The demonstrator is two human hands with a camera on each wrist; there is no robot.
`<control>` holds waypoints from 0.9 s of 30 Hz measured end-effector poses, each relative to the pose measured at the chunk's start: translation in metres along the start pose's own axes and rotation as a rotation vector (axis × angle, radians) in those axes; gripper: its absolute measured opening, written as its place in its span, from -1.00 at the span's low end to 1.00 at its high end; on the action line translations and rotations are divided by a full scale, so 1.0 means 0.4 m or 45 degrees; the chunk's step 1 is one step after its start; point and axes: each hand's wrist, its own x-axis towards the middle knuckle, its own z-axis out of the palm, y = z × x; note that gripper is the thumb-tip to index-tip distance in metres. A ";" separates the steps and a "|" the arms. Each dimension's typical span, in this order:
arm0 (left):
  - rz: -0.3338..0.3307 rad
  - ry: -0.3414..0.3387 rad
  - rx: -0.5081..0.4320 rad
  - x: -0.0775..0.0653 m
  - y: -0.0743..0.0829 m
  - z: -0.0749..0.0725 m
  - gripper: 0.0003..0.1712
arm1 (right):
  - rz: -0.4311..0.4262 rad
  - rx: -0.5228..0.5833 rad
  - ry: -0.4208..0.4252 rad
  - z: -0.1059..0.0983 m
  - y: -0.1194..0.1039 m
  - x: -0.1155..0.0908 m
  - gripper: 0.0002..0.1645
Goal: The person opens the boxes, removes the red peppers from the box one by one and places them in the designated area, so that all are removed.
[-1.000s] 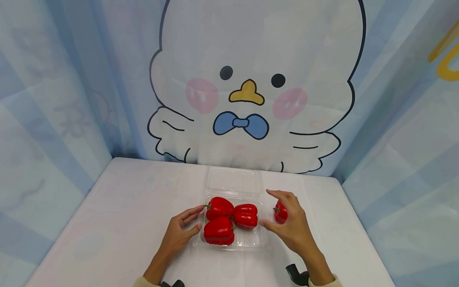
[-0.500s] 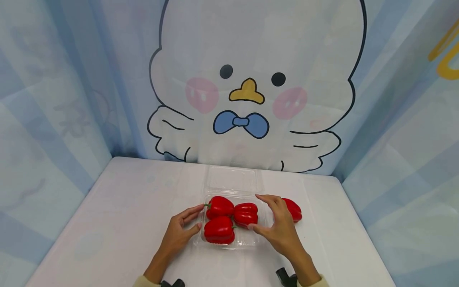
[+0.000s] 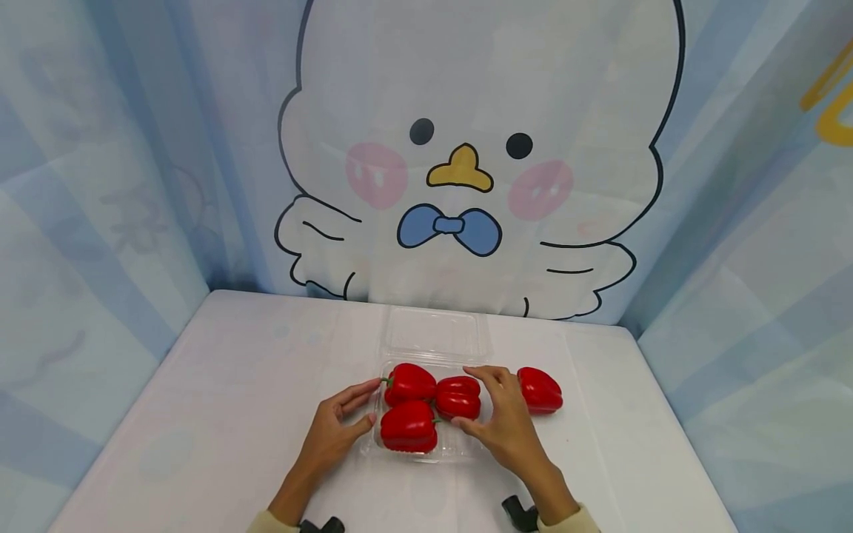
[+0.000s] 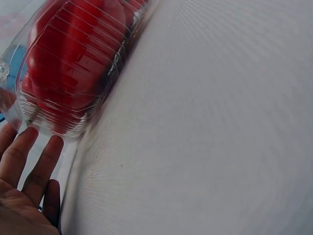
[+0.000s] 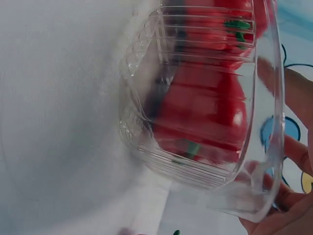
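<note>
A clear plastic clamshell box (image 3: 460, 448) lies on the white table in the head view with its lid (image 3: 436, 333) folded back. Inside are three red bell peppers: one at back left (image 3: 410, 383), one at front left (image 3: 409, 427) and one at right (image 3: 458, 397). My left hand (image 3: 336, 422) is at the box's left side, its fingertips right at the rim. My right hand (image 3: 503, 414) reaches over the right rim, fingers spread, thumb and forefinger on either side of the right pepper. Its fingers (image 5: 296, 152) show behind the rim in the right wrist view.
Another red bell pepper (image 3: 540, 391) lies on the table (image 3: 233, 407) just right of my right hand. Cloth curtains (image 3: 753, 355) stand at the sides and back, the rear one printed with a cartoon bird. Black mounts (image 3: 520, 513) sit at my wrists.
My right hand has moved left, from beside the loose pepper to the box's right pepper, uncovering the loose one. The left hand and the peppers in the box stay in place.
</note>
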 end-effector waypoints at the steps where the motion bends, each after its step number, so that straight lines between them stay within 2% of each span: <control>1: -0.001 0.000 -0.001 0.000 0.000 0.000 -0.38 | 0.004 -0.005 -0.012 0.002 0.000 0.001 0.06; 13: -0.019 0.002 0.004 0.000 0.003 0.002 -0.38 | -0.035 -0.069 -0.070 0.031 0.006 0.019 0.02; 20: -0.029 0.001 -0.007 0.000 0.006 0.003 -0.38 | -0.110 -0.134 -0.045 0.050 0.015 0.024 0.00; 27: -0.023 0.008 -0.010 0.001 0.003 0.001 -0.38 | -0.093 -0.099 -0.052 0.049 0.018 0.026 -0.03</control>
